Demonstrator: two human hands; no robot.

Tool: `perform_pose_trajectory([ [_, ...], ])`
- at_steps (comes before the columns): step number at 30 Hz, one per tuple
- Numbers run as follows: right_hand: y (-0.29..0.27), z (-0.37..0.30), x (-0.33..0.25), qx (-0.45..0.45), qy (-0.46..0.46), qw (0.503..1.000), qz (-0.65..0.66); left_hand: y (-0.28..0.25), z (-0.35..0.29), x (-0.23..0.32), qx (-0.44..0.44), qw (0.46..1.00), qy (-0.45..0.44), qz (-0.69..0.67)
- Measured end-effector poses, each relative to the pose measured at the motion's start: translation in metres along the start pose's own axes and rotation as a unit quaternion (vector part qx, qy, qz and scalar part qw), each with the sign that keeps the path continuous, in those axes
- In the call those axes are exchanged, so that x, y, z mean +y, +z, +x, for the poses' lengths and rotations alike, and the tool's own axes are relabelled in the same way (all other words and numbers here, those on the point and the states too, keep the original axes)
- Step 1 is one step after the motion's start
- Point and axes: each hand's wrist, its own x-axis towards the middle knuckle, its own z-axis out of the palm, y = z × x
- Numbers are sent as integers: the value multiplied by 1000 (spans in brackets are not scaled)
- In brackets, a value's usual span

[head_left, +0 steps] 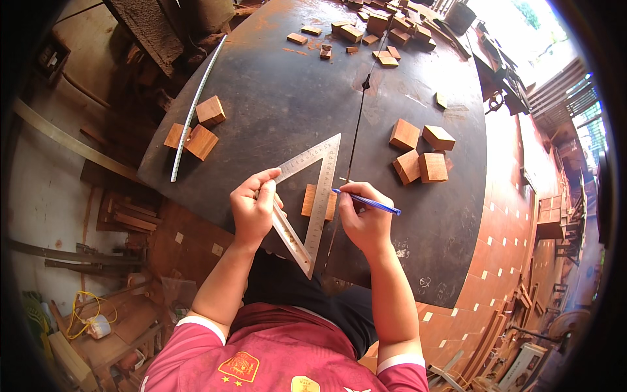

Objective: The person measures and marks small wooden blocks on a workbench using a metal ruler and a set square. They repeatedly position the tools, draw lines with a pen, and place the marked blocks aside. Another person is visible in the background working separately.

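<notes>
My left hand point(255, 206) grips a metal triangle square point(323, 186) by its thick, slotted edge. Its graduated long side lies across a small wooden block point(307, 201), which is partly covered. The block rests on the dark table near its front edge. In my right hand point(367, 222) is a blue pen point(375, 204), pinched between thumb and fingers. The pen points left, close to the square's long side just above the block; whether its tip touches anything I cannot tell.
Several wooden blocks point(405, 134) form a group on the right of the dark table point(274, 91). More blocks point(200, 142) lie at the left beside a measuring tape strip point(198, 108). Many offcuts point(377, 25) cover the far end. A seam point(358, 124) splits the tabletop.
</notes>
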Motion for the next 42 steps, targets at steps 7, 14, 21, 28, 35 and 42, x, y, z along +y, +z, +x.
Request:
perform_pose_trajectory([
  [7, -1, 0, 2, -5, 1, 1000, -6, 1, 0, 2, 0, 1000, -11, 4],
  [14, 0, 0, 5, -12, -23, 1000, -5, -1, 0, 1, 0, 1000, -10, 8],
  [21, -10, -2, -1, -99, 13, 995, 18, -1, 0, -1, 0, 1000, -13, 11],
  [28, -27, -1, -11, -201, 119, 964, 130, -1, -1, 0, -2, 1000, -16, -7],
  [35, -24, 9, 0, 38, 87, 983, 155, -30, 6, 1, 20, 996, -4, -87],
  [42, -32, 9, -15, -106, -43, 985, -132, -78, 30, 16, 57, 998, 21, 23],
])
